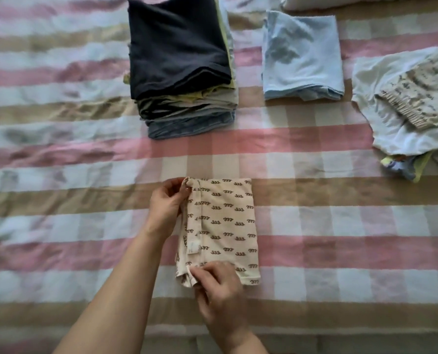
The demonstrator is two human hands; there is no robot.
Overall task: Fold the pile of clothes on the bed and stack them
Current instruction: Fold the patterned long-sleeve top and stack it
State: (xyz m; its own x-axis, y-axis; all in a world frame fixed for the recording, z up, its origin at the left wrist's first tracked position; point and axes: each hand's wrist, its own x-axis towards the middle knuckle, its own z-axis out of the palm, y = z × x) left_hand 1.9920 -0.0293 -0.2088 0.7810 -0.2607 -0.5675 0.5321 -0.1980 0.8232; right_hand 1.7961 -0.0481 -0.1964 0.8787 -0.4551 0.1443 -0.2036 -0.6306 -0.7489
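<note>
A cream garment with a small brown squiggle print [228, 226] lies folded into a narrow rectangle on the bed, in the lower middle of the view. My left hand [165, 203] pinches its far left corner. My right hand [219, 286] pinches its near left edge, fingers curled on the cloth. Behind it stands a tall stack of folded clothes [184, 72] with a dark navy piece on top. A folded light blue garment [301, 54] lies to the right of that stack.
At the right edge lies a loose pile of unfolded clothes [412, 106], white and patterned pieces over a yellow and blue one. The bed cover [328, 226] is checked pink, tan and white. A white pillow edge [340, 1] shows at the top right.
</note>
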